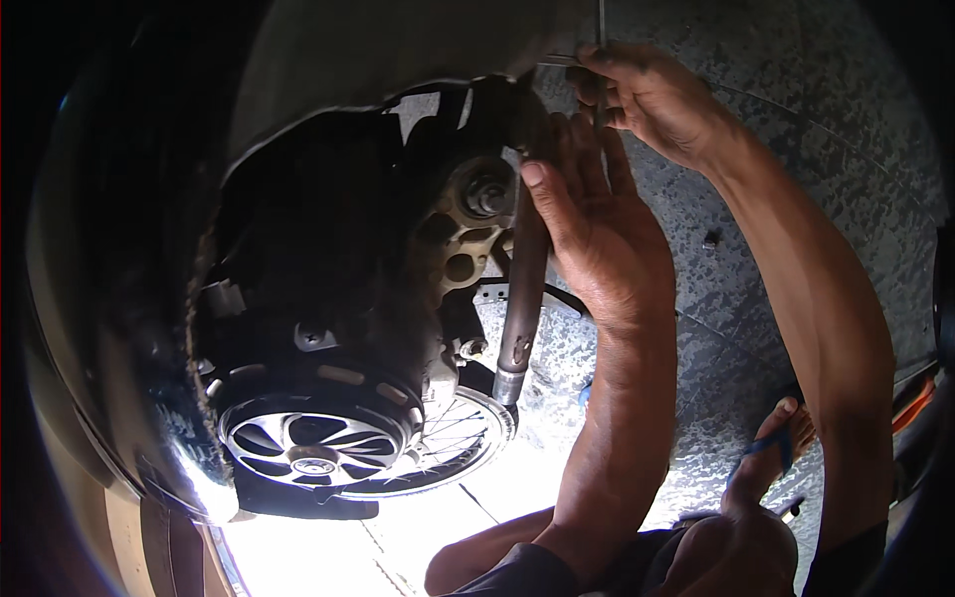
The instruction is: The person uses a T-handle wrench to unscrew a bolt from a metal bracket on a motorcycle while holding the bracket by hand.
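The grey fork tube point(521, 298) runs upright beside the wheel hub point(468, 214), above the spokes point(453, 438). The left hand point(587, 214) lies against its upper end, fingers nearly straight. Just above, the right hand point(652, 99) pinches a thin metal rod point(602, 25).

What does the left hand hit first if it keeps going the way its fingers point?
The left hand points up and slightly left along the grey metal tube. Straight on, its fingertips would probably first meet the dark bodywork above the hub nut; depth there is unclear.
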Demonstrator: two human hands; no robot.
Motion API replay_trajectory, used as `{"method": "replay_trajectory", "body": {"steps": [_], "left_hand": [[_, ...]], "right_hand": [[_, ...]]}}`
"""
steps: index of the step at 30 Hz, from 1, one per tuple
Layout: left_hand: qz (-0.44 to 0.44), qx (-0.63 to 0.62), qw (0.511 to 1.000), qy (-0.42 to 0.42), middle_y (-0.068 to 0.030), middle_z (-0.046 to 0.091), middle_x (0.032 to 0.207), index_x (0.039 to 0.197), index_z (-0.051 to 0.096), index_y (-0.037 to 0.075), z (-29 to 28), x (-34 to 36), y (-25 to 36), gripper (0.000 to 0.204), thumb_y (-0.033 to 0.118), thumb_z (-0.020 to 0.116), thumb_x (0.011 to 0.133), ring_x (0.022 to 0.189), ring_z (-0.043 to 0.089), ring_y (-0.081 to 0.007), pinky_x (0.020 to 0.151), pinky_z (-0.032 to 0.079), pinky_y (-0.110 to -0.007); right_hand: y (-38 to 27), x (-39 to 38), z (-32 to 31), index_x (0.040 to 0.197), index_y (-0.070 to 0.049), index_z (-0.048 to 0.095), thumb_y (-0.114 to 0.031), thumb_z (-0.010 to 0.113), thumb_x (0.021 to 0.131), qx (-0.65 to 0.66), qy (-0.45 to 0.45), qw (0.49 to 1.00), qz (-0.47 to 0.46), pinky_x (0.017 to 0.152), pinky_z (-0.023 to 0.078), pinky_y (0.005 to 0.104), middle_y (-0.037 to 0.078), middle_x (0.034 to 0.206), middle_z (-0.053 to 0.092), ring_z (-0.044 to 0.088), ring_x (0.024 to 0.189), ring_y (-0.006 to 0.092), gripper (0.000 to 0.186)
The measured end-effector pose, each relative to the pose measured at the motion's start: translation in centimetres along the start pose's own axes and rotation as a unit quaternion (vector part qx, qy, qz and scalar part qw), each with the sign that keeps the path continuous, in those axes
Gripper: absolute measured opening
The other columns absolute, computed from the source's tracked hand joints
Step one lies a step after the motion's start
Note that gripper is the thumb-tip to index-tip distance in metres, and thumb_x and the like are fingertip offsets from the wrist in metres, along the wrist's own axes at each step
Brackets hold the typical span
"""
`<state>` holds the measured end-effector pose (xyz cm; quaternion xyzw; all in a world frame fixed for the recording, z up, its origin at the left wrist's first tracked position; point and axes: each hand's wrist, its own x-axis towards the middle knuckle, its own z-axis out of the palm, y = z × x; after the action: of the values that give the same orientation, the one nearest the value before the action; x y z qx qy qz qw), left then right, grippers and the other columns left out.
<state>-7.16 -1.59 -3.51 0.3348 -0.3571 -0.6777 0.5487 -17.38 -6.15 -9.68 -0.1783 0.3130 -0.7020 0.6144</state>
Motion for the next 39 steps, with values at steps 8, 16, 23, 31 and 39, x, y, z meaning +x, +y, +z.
{"method": "replay_trajectory", "body": {"steps": [8, 16, 23, 31, 39], "left_hand": [[0.011, 0.057, 0.998, -0.020, -0.0162, 0.026, 0.146, 0.141, 0.030, 0.002, -0.6, -0.1, -0.5, 0.068, 0.042, 0.056, 0.093, 0.137, 0.027, -0.0271, 0.115, 0.024, -0.042], [0.023, 0.086, 0.995, -0.036, -0.0157, 0.025, 0.147, 0.141, 0.028, 0.006, -1.1, 0.3, -0.6, 0.067, 0.040, 0.058, 0.092, 0.139, 0.023, -0.0271, 0.116, 0.024, -0.042], [0.042, 0.057, 0.997, -0.026, -0.0143, 0.035, 0.138, 0.138, 0.033, 0.005, -0.5, 0.5, -0.4, 0.064, 0.041, 0.058, 0.092, 0.132, 0.031, -0.0260, 0.115, 0.027, -0.043], [0.025, -0.012, 1.000, -0.004, -0.0142, 0.043, 0.135, 0.134, 0.040, -0.002, 0.3, 1.0, -0.4, 0.065, 0.046, 0.051, 0.092, 0.126, 0.041, -0.0242, 0.112, 0.031, -0.043], [0.015, -0.065, 0.997, 0.045, -0.0140, 0.050, 0.132, 0.131, 0.045, 0.000, 0.8, 0.9, 0.0, 0.050, 0.037, 0.048, 0.097, 0.126, 0.046, -0.0254, 0.113, 0.031, -0.041]], "right_hand": [[0.4, 1.0, -1.3, 0.094, -0.003, 0.065, -0.036, 0.055, 0.095, -0.002, -0.044, 0.997, 0.060, 0.067, 0.044, 0.0320, 0.001, 0.077, 0.056, 0.048, 0.070, 0.0119, 0.034], [0.0, 1.1, -1.5, 0.087, -0.003, 0.061, -0.029, 0.049, 0.099, -0.012, -0.089, 0.996, 0.023, 0.059, 0.038, 0.0281, -0.001, 0.071, 0.048, 0.040, 0.063, 0.0097, 0.032], [-0.7, 0.9, -1.0, 0.092, -0.003, 0.062, -0.031, 0.049, 0.099, 0.011, -0.065, 0.997, 0.041, 0.059, 0.038, 0.0292, 0.001, 0.073, 0.051, 0.042, 0.064, 0.0105, 0.031], [-0.8, 0.0, 0.0, 0.102, -0.005, 0.060, -0.035, 0.051, 0.097, -0.026, 0.030, 0.999, 0.005, 0.083, 0.043, 0.0359, 0.004, 0.090, 0.061, 0.055, 0.084, 0.0120, 0.032], [-0.8, -0.2, 0.4, 0.097, -0.006, 0.061, -0.035, 0.054, 0.095, -0.003, 0.021, 0.999, 0.037, 0.081, 0.043, 0.0356, 0.003, 0.085, 0.059, 0.055, 0.082, 0.0135, 0.030]]}}
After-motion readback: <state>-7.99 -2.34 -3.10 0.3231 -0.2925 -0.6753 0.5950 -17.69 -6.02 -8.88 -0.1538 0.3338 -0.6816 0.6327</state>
